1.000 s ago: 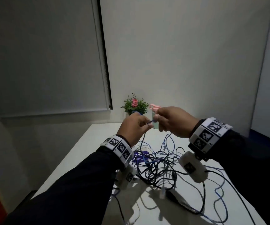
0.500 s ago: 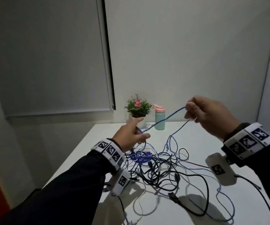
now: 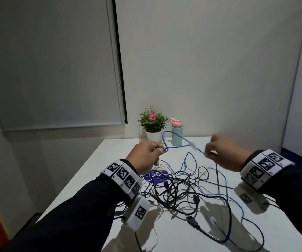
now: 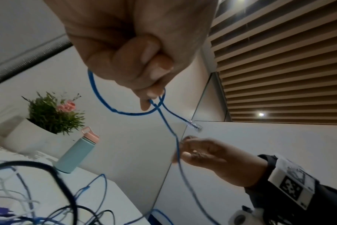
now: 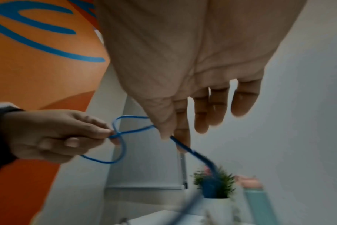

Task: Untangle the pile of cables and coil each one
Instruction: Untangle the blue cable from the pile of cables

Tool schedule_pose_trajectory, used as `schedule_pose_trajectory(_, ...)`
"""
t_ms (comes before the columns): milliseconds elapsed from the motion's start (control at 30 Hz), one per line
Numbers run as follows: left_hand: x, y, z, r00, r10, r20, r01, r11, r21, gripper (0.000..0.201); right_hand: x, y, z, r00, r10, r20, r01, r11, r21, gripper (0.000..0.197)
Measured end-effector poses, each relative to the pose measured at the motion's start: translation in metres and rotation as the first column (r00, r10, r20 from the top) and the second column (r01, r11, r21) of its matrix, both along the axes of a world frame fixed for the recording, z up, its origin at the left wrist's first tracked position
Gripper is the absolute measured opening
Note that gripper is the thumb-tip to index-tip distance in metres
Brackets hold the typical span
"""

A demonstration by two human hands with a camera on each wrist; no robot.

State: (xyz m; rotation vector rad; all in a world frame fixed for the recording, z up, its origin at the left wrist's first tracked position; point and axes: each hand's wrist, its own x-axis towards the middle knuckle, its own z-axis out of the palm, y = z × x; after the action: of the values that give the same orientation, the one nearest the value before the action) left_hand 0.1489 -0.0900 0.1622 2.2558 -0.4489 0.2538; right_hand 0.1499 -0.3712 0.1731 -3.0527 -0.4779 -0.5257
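Fig.: two hands start coiling one cable over a tangle, largest item first.

Bench (image 3: pixel 99 160): white top, below both sets of fingers; carries all else.

Pile of cables (image 3: pixel 179 190): black, blue and white leads, knotted together, lying on the bench below and between the hands. Judged light, limp, prone to snag; pull slowly, one lead at a time.

Left hand (image 3: pixel 144 157): fingers (image 4: pixel 154 65) curled tight, thumb vs. forefinger, pinching the crossing of a small loop.

Right hand (image 3: pixel 224 153): thumb and forefinger narrow, nipping the cable just beyond the loop; other fingers (image 5: pixel 240 99) hang loose and straight.

Blue cable (image 3: pixel 179 140): thin network lead, held in the air between the two hands, one loop standing above the left fingers; the rest drops from the right fingers into the pile. Judged light, springy (it holds a curve rather than falling slack), jacket fairly smooth, so it should slide through a loose pinch.

Clear plug (image 4: pixel 193 125): cable's free end, just beyond the left fingers, above the right hand. Probably brittle at its latch tab; take hold on the jacket behind it, not on the plug.
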Motion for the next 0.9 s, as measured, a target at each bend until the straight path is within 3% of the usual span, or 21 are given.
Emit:
schedule_pose_trajectory(133,-0.008,-0.027,0.005,0.999,-0.004,0.046,-0.001,0.994,0.111,0.024,-0.013,0.039,-0.002,0.968,0.222,-0.120,-0.189,0.952,0.240,0.047)
schedule_pose_trajectory(233,-0.012,-0.035,0.004,0.999,-0.033,0.025,0.030,0.996,0.084,0.027,-0.016,0.057,0.007,0.882,0.401,-0.246,-0.182,0.773,0.607,0.013)
schedule_pose_trajectory(267,-0.012,-0.033,0.003,0.999,-0.028,0.027,0.025,0.996,0.086,0.030,-0.016,0.057,0.011,0.863,0.439,-0.250,-0.155,0.702,0.695,0.011)
schedule_pose_trajectory(300,-0.012,-0.028,0.003,0.999,-0.025,0.022,0.023,0.996,0.087,0.033,-0.016,0.056,0.015,0.858,0.457,-0.234,-0.148,0.657,0.739,0.013)
schedule_pose_trajectory(433,-0.015,-0.012,0.007,0.993,-0.117,-0.005,0.117,0.993,0.011,0.029,-0.013,0.048,0.024,0.874,0.453,-0.175,-0.199,0.663,0.722,0.010)
schedule_pose_trajectory(500,-0.017,-0.009,0.011,0.992,-0.124,0.011,0.124,0.968,-0.219,0.027,-0.009,0.044,0.021,0.875,0.447,-0.187,-0.115,0.565,0.817,0.013)
schedule_pose_trajectory(533,-0.017,-0.008,0.012,0.988,-0.153,-0.012,0.135,0.907,-0.399,0.027,-0.007,0.041,0.019,0.874,0.447,-0.191,-0.079,0.518,0.852,0.017)
schedule_pose_trajectory(600,-0.021,-0.009,0.012,0.950,-0.305,-0.069,0.165,0.678,-0.716,0.025,-0.008,0.039,0.015,0.857,0.475,-0.198,-0.050,0.460,0.887,0.022)
schedule_pose_trajectory(667,-0.026,-0.011,0.013,0.892,-0.437,-0.112,0.146,0.515,-0.845,0.023,-0.008,0.038,0.014,0.864,0.471,-0.176,-0.052,0.432,0.900,0.025)
schedule_pose_trajectory(700,-0.028,-0.011,0.013,0.860,-0.489,-0.146,0.138,0.498,-0.856,0.023,-0.008,0.037,0.016,0.885,0.440,-0.154,-0.050,0.418,0.907,0.025)
schedule_pose_trajectory(733,-0.030,-0.010,0.012,0.832,-0.523,-0.185,0.152,0.535,-0.831,0.023,-0.005,0.035,0.017,0.910,0.395,-0.125,-0.049,0.402,0.915,0.024)
schedule_pose_trajectory(833,-0.034,-0.007,0.008,0.849,-0.454,-0.271,0.281,0.822,-0.495,0.035,-0.002,0.032,0.024,0.963,0.270,-0.016,-0.113,0.456,0.883,0.026)
schedule_pose_trajectory(900,-0.036,-0.007,0.009,0.875,-0.404,-0.266,0.304,0.887,-0.348,0.041,-0.004,0.032,0.027,0.968,0.239,0.077,-0.196,0.529,0.826,0.028)
